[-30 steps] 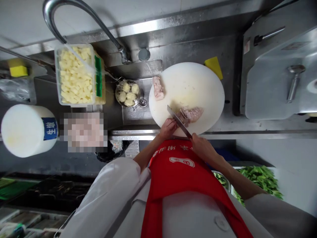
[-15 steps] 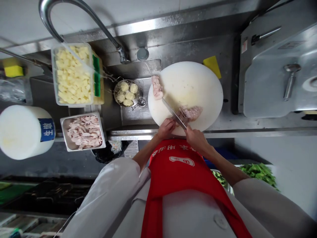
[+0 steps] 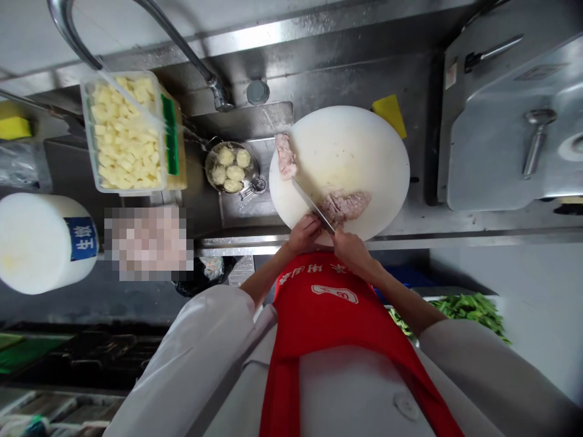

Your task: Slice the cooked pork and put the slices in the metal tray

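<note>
On the round white cutting board (image 3: 378, 164), my right hand (image 3: 350, 246) is closed around the handle of a knife (image 3: 312, 205), its blade slanting toward the far left. Beside the blade, my left hand (image 3: 305, 233) is closed with curled fingers on a piece of meat at the board's near edge, mostly hidden by the fingers. Sliced pale pink meat (image 3: 346, 206) lies just right of the blade. A separate chunk of meat (image 3: 285, 159) rests at the board's left edge, close to the knife tip.
Left of the board, a pot of peeled, pale round pieces (image 3: 234, 172) sits in the sink under running water from a faucet (image 3: 182, 45). Farther left are a tub of pale cubes (image 3: 125, 139), a pixelated patch and a white block (image 3: 36, 243). A yellow sponge (image 3: 389, 115) lies behind the board.
The knife and my right hand have shifted slightly left, and more sliced meat shows right of the blade. The whole view has moved a little. The tray of meat strips is now pixelated.
</note>
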{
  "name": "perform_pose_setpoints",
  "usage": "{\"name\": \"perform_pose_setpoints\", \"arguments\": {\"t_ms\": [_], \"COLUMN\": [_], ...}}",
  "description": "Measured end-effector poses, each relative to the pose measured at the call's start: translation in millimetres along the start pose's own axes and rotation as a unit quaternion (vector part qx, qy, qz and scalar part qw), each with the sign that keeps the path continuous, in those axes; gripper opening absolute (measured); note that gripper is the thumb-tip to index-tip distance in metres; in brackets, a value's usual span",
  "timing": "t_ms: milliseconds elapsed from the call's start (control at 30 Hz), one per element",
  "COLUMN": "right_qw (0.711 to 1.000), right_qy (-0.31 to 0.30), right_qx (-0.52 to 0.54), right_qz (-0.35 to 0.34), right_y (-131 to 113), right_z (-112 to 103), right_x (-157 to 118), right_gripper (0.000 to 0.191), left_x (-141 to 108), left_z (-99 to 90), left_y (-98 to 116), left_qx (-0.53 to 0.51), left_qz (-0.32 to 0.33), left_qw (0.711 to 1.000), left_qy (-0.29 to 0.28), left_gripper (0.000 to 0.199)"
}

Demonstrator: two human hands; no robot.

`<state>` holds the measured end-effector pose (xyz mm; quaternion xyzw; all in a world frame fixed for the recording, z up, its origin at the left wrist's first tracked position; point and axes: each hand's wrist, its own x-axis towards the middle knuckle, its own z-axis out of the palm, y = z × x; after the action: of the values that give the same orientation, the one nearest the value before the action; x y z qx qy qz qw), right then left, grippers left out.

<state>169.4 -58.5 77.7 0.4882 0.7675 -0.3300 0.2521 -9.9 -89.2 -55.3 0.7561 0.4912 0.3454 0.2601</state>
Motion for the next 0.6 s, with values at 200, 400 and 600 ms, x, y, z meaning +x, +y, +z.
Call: {"name": "perform_pose_setpoints", "arguments": {"t_ms": [200,400,600], "right_qw": [1.0,1.0,1.0], "right_qy": [0.021,0.007,-0.024], "right_qx": [0.01,-0.027,-0.004], "right_qz": [0.006,-0.001,0.009], "right_y": [1,10,5], "right_z": [-5,-7,3], "right_x": [14,-13,-12], "right_gripper": [0.036,0.037,0.034], "left_x": [-5,-5,-6], "left_z": [-3.6,-2.1,1.1], "left_y": [1,-2,-4], "left_qx": [0.05,0.059,0.041], "left_qz": [-0.008,-0.025,-0.02], "left_qw": [0.998,0.998,0.999], "left_qy": [0.043,0.019,0.017], "left_gripper": [0.016,0.018,0.021]}}
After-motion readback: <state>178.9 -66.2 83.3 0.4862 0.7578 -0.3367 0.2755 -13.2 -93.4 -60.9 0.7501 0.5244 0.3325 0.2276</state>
